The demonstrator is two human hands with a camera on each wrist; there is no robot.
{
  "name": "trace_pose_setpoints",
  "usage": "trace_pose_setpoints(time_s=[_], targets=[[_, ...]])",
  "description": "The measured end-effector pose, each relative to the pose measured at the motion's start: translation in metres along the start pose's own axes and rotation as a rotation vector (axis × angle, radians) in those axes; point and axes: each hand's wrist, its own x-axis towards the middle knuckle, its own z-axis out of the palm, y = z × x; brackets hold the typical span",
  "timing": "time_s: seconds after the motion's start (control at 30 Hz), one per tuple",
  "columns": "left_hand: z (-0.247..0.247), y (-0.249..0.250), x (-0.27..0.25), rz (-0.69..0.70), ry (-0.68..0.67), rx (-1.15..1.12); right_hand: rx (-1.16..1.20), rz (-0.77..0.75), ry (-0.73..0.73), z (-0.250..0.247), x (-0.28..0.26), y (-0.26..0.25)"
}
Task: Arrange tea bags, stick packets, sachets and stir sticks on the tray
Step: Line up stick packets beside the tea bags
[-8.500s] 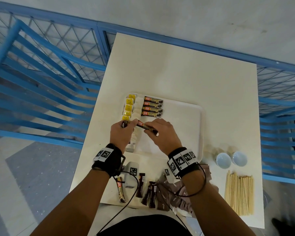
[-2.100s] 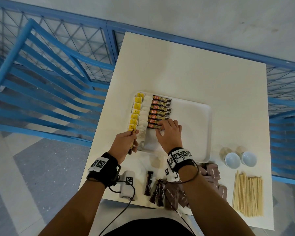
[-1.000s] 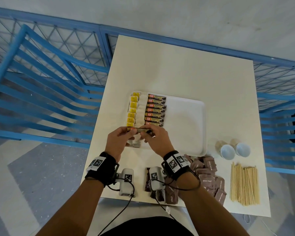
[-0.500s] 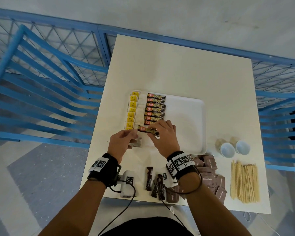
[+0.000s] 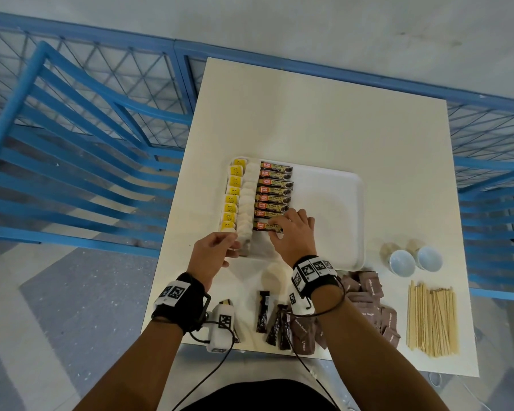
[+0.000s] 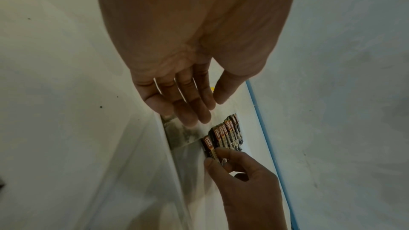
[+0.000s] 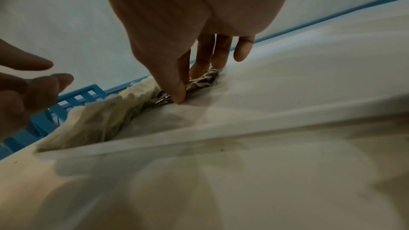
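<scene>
A white tray (image 5: 336,200) holds a column of yellow-tagged tea bags (image 5: 233,197) along its left side. Beside them lies a row of dark stick packets (image 5: 275,188). My right hand (image 5: 276,229) pinches the nearest stick packet (image 5: 263,226) at the near end of that row, with the thumb on its near edge. In the right wrist view, my right hand (image 7: 188,85) presses this stick packet (image 7: 199,81) flat onto the tray. My left hand (image 5: 232,246) hovers with relaxed fingers over the tray's near-left corner, holding nothing. Its fingers (image 6: 194,111) hang above the tea bags.
Loose stick packets (image 5: 263,311) lie by the table's front edge. To their right are brown sachets (image 5: 365,301), then a bundle of wooden stir sticks (image 5: 431,318). Two white cups (image 5: 401,261) stand right of the tray. A blue chair (image 5: 72,143) stands to the left.
The right hand has lowered the stick packet from above the tray onto the near end of the row. The left hand, which held its other end a second ago, has let go.
</scene>
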Motion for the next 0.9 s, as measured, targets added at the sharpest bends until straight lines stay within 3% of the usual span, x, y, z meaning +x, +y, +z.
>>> trace_pose_setpoints(time_s=[0.17,0.63,0.9], targets=[[-0.004,0.001,0.001,-0.003,-0.007,0.001,0.026,0.011,-0.038,0.000,0.004,-0.004],[-0.016,0.004,0.004,0.011,-0.063,0.094,0.102,0.084,0.028,0.010,0.003,-0.012],[-0.019,-0.005,-0.001,0.027,-0.131,0.220,0.219,0.132,0.097,-0.001,-0.027,-0.014]])
